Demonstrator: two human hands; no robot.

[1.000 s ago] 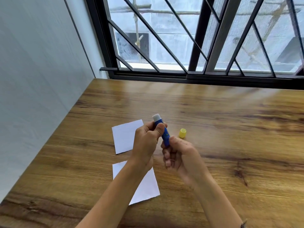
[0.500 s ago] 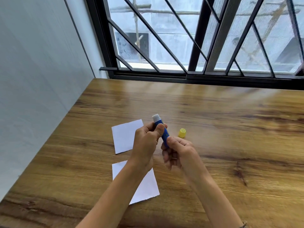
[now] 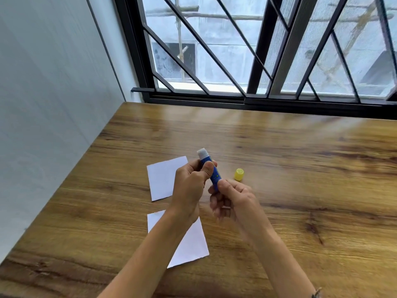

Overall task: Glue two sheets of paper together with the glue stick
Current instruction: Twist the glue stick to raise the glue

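A blue glue stick (image 3: 214,176) is held above the table, tilted, with its white glue tip pointing up and away. My left hand (image 3: 190,186) grips the upper part of the tube. My right hand (image 3: 233,201) pinches its lower end. The yellow cap (image 3: 238,174) lies on the table just right of the stick. Two white paper sheets lie flat: the far sheet (image 3: 162,179) left of my left hand, and the near sheet (image 3: 189,244) partly hidden under my left forearm.
The wooden table (image 3: 300,168) meets a grey wall (image 3: 53,104) on the left and a barred window (image 3: 257,61) at the back.
The fingers of my right hand have shifted slightly around the tube's lower end. The stick, cap and sheets stay where they were.
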